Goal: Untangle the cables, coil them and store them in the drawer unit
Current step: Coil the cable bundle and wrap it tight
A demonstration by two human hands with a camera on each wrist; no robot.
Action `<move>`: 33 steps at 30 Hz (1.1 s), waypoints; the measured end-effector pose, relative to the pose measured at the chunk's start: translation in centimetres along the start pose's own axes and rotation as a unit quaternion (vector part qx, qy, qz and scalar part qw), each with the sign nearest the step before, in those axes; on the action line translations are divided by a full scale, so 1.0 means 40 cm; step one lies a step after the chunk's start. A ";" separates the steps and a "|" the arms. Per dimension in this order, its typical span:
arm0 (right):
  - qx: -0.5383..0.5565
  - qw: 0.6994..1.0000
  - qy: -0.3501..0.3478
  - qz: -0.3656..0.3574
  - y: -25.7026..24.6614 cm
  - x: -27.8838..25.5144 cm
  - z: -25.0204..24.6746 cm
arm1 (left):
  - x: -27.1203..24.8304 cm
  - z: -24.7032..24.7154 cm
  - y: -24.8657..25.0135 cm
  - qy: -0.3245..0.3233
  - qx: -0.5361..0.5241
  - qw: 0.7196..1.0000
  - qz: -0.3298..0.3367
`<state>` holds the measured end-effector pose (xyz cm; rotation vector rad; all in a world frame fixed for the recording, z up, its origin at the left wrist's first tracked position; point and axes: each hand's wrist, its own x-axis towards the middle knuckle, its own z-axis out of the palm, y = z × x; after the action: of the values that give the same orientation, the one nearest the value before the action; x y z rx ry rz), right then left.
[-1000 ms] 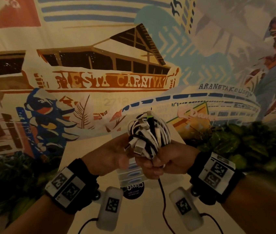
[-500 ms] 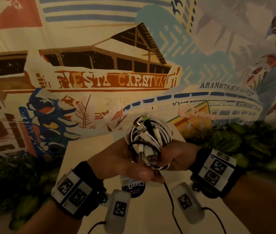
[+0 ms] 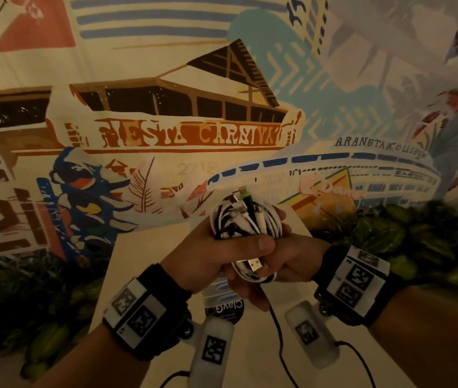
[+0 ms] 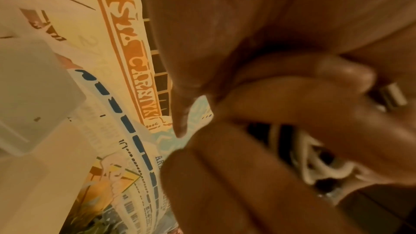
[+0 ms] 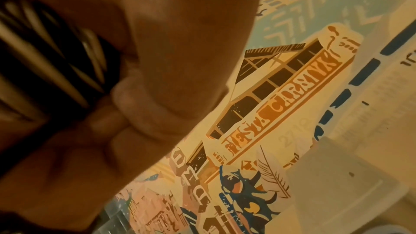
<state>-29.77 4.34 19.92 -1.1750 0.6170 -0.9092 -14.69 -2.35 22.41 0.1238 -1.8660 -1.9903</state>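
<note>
Roughly at the start, judging by the frames. Nearest: both wrists with tagged bands, raised over the near half of the white table (image 3: pixel 149 247). Left hand (image 3: pixel 213 259) wrapped round the middle of the cable bundle (image 3: pixel 246 221), thumb across the front, fingers curled behind. Right hand (image 3: pixel 292 261) clasping the same bundle from the right side and below, fingers curled under. USB plug (image 3: pixel 254 265) poking out low between the two hands; green-tipped plug (image 3: pixel 246 193) sticking up at the top. Mostly white leads plus a black one, all still knotted into one wad, held in the air, not touching the table. Black lead (image 3: pixel 278 340) hanging down toward the near edge. Below the hands, mid-table: translucent drawer unit (image 3: pixel 216 289), largely hidden, open or closed not visible. Behind it, painted mural wall and foliage. Left to do: separate, coil, stow. Nothing stored as far as visible.
</note>
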 end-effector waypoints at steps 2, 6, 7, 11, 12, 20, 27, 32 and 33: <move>-0.052 0.998 0.010 0.022 0.003 -0.007 -0.003 | -0.003 -0.005 0.008 0.016 0.056 0.998 0.032; -0.111 0.987 0.097 0.061 0.016 -0.022 -0.008 | -0.006 -0.022 0.017 0.032 0.146 0.986 0.081; -0.123 0.983 0.112 0.074 0.021 -0.024 -0.014 | -0.005 -0.032 0.016 0.043 0.159 0.983 0.085; -0.220 0.958 0.142 0.116 0.048 -0.035 -0.043 | -0.005 -0.067 0.026 0.090 0.226 0.967 0.081; -0.233 0.952 0.157 0.120 0.052 -0.041 -0.051 | -0.006 -0.070 0.031 0.087 0.260 0.959 0.077; -0.149 0.955 0.224 0.128 0.038 -0.039 -0.061 | 0.009 -0.087 0.024 -0.028 0.651 0.757 0.050; -0.178 0.941 0.266 0.113 0.003 -0.023 -0.054 | 0.022 -0.080 0.014 -0.012 0.741 0.670 0.031; -0.213 0.940 0.223 0.148 -0.014 -0.022 -0.048 | 0.019 -0.058 -0.009 -0.023 0.789 0.614 0.004; -0.229 0.936 0.210 0.168 -0.021 -0.021 -0.046 | 0.019 -0.054 -0.013 -0.026 0.794 0.607 -0.001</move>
<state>-31.91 4.04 20.15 -1.2344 1.3925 -0.7416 -14.77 -4.62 21.83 0.5140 -2.9418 0.2908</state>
